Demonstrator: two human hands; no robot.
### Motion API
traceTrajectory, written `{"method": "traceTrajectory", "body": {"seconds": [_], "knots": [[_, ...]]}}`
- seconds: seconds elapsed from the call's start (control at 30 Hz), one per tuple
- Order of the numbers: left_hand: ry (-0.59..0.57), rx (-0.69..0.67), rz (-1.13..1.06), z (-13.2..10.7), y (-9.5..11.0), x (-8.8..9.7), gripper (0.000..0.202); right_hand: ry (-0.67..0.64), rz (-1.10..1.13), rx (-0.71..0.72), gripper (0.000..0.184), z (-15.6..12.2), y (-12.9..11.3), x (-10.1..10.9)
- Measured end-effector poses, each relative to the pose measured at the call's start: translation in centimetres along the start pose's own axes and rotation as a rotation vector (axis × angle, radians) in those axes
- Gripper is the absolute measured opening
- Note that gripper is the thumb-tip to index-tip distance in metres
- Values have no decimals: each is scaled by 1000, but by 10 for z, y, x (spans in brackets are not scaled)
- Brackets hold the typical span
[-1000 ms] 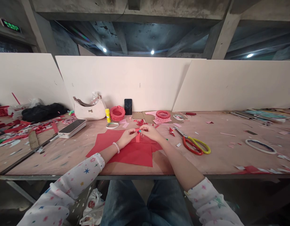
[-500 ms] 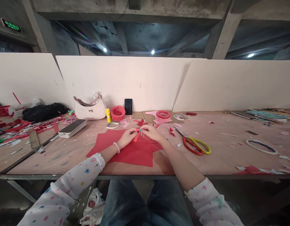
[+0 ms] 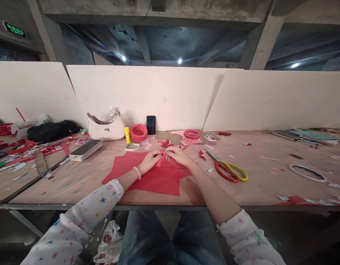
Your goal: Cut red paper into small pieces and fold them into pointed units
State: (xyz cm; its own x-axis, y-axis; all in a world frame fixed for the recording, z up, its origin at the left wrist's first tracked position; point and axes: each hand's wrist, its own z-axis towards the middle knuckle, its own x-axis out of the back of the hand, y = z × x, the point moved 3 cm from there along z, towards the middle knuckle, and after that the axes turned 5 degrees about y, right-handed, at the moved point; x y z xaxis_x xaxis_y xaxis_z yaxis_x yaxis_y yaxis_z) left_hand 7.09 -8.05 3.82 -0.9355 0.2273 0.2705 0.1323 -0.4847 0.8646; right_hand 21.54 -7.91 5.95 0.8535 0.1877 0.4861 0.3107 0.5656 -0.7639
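"The left hand [image 3: 150, 161], what's it doing?"

"Grasping. Its fingertips pinch a small red paper piece [image 3: 160, 161], held just above the red sheets [image 3: 156, 181] on the desk [image 3: 236, 193]. A bead bracelet [image 3: 136, 173] circles that wrist."

"And the right hand [image 3: 180, 156]?"

"Closed on the same piece from the other side, though the fingers hide exactly how it's held."

"Which step would you call this?"

"Fine fingerwork, probably folding or shaping the piece. Any further crease would call for a firm, even pinch from both hands."

"What's around them?"

"Left to right: red scraps [image 3: 23, 149] and a black cloth [image 3: 52, 131], then a white handbag [image 3: 106, 129], a yellow glue stick [image 3: 127, 134], a red paper basket [image 3: 138, 132] and a phone [image 3: 151, 125]. Next comes a pink paper basket [image 3: 191, 136] on cardboard [image 3: 175, 138]. Red-and-yellow scissors [image 3: 227, 170] lie to the right, apart from both hands."
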Motion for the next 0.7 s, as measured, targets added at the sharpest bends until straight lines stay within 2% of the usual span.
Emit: {"method": "traceTrajectory", "body": {"seconds": [0.7], "knots": [[-27,-10,21,1,-1,-1,27,-12,23,-34,15,-2,-6,-1]]}}
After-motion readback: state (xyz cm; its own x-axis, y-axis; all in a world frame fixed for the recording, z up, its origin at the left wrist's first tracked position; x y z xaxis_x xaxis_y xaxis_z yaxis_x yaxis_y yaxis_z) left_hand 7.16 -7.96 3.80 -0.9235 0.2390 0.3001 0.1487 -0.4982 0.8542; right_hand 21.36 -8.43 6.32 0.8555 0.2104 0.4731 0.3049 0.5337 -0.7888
